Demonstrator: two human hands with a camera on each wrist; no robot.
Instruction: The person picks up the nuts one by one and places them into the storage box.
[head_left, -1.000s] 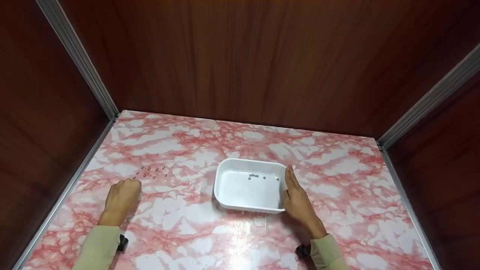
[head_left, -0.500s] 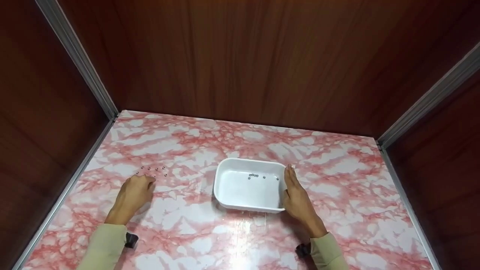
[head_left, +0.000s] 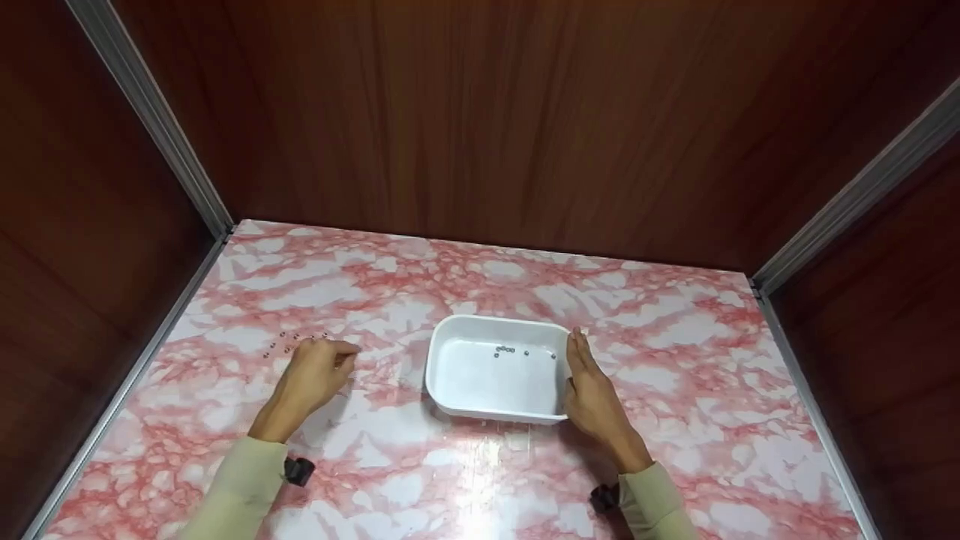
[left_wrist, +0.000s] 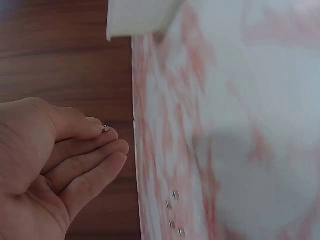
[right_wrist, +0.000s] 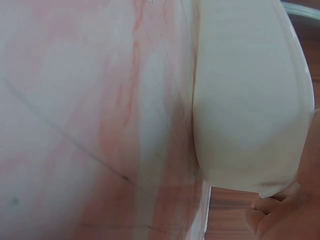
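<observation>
My left hand pinches a small metal nut between thumb and fingertips, close above the table left of the white tub. Behind that hand several more nuts lie on the table, some of them partly hidden by it; the left wrist view shows a few loose nuts. The white tub stands upright in the middle, with several nuts on its floor toward the far side. My right hand holds the tub's right end, fingers along the outer side and thumb at the rim, which it mostly covers.
The table has a red and white marbled top. Dark wood panels with metal corner rails enclose it at the back and both sides. A dark wrist camera sits at the left cuff.
My left hand has moved right across the loose nuts, toward the tub, and now holds a nut with its fingertips. The right hand and the tub have stayed in place.
</observation>
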